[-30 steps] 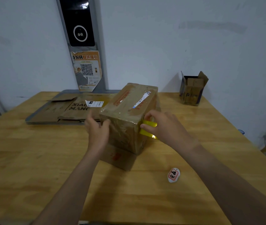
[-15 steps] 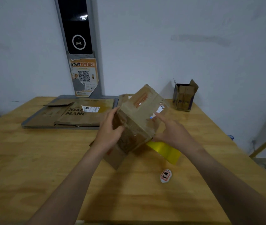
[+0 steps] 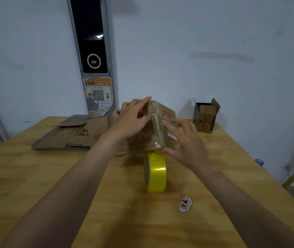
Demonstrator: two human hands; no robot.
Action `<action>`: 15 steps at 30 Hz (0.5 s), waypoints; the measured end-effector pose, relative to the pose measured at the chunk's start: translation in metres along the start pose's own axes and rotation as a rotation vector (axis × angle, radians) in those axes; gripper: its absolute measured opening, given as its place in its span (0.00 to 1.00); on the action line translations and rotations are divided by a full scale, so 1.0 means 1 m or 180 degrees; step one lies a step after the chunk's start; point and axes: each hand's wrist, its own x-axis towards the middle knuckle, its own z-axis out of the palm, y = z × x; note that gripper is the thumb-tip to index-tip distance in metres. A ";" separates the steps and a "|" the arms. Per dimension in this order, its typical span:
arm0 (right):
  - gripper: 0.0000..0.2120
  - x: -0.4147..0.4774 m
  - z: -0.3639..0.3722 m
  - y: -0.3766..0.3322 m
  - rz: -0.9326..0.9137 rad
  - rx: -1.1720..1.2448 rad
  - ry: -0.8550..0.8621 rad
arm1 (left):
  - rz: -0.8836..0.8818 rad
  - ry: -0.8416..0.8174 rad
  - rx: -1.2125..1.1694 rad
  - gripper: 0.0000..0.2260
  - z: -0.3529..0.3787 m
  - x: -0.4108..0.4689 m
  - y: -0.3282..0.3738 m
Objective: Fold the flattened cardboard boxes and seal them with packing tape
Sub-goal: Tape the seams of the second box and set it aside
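Note:
A brown cardboard box (image 3: 148, 138), wrapped in clear tape, is tipped up on one edge at the middle of the wooden table (image 3: 35, 176). My left hand (image 3: 130, 119) lies on its left face with straight fingers, the thumb pressing the taped edge. My right hand (image 3: 187, 144) touches the right face with spread fingers, its thumb at the lower corner. A yellow tape roll (image 3: 156, 173) stands on edge on the table just below the box, its strip running up the box's near edge.
Flattened cardboard boxes (image 3: 74, 135) lie on a grey tray (image 3: 35, 147) at the back left. A small open box (image 3: 205, 117) stands at the back right by the wall. A white tag (image 3: 185, 204) lies near the roll. The table's right edge is close.
The box has been turned further up onto its edge. The tape roll has left my right hand and now stands on the table. Both hands have shifted onto the box's faces.

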 end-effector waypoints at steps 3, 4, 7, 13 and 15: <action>0.43 0.012 -0.006 -0.014 -0.0153 0.0395 0.0158 | 0.0097 -0.0204 0.0176 0.25 -0.023 0.015 0.011; 0.43 0.017 -0.010 -0.019 -0.0162 0.0526 0.0165 | 0.0125 -0.0277 0.0184 0.24 -0.031 0.019 0.014; 0.38 0.028 -0.021 -0.036 -0.0249 0.0691 0.0186 | 0.0179 -0.0554 0.0302 0.23 -0.053 0.031 0.023; 0.25 0.028 -0.024 -0.051 -0.0385 0.1116 -0.0040 | 0.0136 -0.1303 0.0180 0.22 -0.052 0.026 0.025; 0.22 0.022 -0.017 -0.050 -0.0358 0.1209 -0.0094 | 0.0135 -0.1355 -0.0121 0.22 -0.041 0.018 0.019</action>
